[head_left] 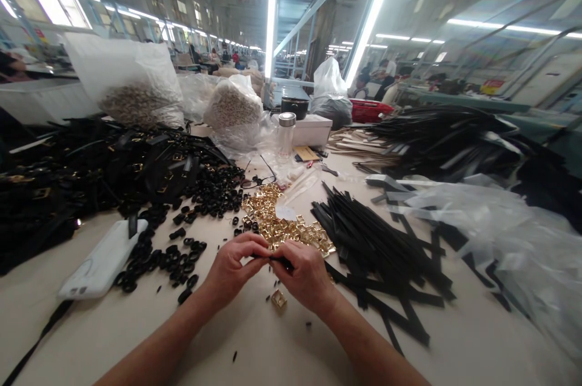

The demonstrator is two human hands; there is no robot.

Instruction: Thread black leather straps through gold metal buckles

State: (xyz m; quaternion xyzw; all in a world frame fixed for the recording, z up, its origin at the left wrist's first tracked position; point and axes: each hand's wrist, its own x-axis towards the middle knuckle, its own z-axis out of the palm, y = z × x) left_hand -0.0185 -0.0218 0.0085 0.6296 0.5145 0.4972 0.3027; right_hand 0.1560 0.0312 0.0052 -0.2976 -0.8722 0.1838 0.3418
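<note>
My left hand [239, 265] and my right hand [302, 271] meet at the middle of the table, fingertips pinched together. Between them runs a thin black strap [282, 262], mostly covered by the fingers. Just beyond lies a pile of gold metal buckles [273, 213]. One gold buckle [279, 299] rests apart, below my hands. Left of my left hand are many small black loops [179, 262]. A bundle of black straps [373, 234] fans out to the right of my right hand.
A heap of black buckled straps [113, 174] fills the far left, near a white power bank [102, 262]. Eyeglasses [260, 180], a glass bottle [286, 137] and bags of small parts [234, 104] stand behind. Clear plastic [509, 222] covers part of the right side.
</note>
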